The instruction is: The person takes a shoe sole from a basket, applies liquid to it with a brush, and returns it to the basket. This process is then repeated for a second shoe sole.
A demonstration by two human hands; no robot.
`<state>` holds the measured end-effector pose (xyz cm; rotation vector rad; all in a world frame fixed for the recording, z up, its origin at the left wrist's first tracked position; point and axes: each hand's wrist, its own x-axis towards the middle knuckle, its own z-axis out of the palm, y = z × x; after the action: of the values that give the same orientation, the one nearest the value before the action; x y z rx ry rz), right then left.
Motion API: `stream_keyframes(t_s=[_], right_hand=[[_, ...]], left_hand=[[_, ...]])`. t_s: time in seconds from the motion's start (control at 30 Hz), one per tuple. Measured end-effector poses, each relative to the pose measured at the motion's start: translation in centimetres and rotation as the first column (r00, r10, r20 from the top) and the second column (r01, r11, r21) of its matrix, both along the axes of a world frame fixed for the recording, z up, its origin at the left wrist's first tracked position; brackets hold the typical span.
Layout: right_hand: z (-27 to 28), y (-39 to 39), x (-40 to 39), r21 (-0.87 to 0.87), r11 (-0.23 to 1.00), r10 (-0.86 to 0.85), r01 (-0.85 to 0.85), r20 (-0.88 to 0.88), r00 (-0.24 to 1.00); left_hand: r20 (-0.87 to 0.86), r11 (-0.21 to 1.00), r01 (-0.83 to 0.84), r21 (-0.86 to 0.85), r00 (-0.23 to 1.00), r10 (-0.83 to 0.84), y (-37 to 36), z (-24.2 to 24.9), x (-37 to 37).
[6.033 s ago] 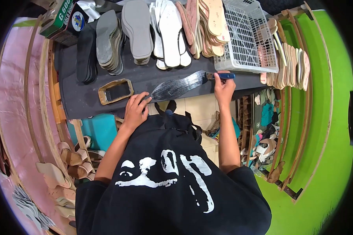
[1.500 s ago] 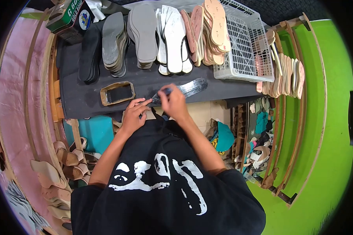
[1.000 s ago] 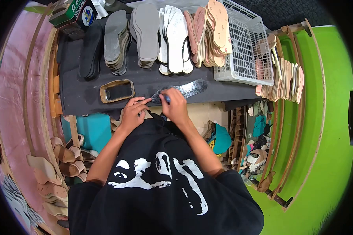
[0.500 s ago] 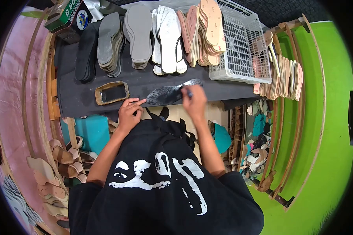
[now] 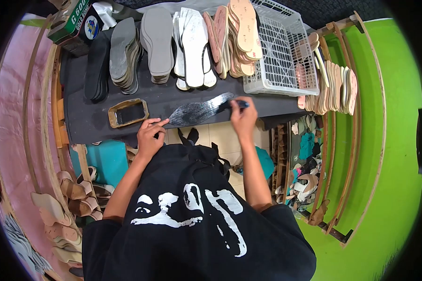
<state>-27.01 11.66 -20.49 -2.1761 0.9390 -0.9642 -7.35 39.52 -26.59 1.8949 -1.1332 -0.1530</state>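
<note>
Left hand pins a black sole flat at the bench's near edge; right hand grips a brush at its far tip.

Bright green wall, pale tiled floor (cluttered), pink wall

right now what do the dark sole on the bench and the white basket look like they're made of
The dark sole looks like rubber or foam sheet, its wet-looking streaky sheen suggesting a fresh coat, perhaps glue. The white basket looks like moulded plastic, with an open grid wall.
</note>
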Motion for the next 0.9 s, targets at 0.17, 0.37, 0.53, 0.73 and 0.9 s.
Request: stream_keyframes(t_s=[0.17, 0.37, 0.53, 0.73, 0.9], right_hand=[[0.3, 9.6, 3.0, 0.058, 0.935, 0.350, -0.350, 0.013, 0.937], [-1.8, 6.0, 0.1, 0.362, 0.930, 0.010, -0.064, 0.148, 0.989], [-0.7, 2.3, -1.2, 0.177, 0.975, -0.146, 0.136, 0.048, 0.988], [-0.1, 11.0, 2.7, -0.142, 0.948, 0.260, -0.283, -0.165, 0.951], [-0.3, 11.7, 3.4, 0.092, 0.959, 0.268, -0.266, -0.011, 0.963]], left_hand=[[-0.024, 1.000, 0.016, -0.009, 1.000, -0.017, 0.2, -0.2, 0.2], [-0.018, 0.998, 0.059, 0.001, 0.998, -0.059, 0.5, 0.1, 0.6], [-0.065, 0.996, 0.082, 0.022, 0.995, -0.080, 0.8, 0.2, 0.8], [-0.077, 0.993, 0.116, 0.005, 0.990, -0.115, 1.1, -0.1, 0.9], [-0.089, 0.988, 0.150, 0.018, 0.985, -0.148, 1.3, -0.1, 1.2]])
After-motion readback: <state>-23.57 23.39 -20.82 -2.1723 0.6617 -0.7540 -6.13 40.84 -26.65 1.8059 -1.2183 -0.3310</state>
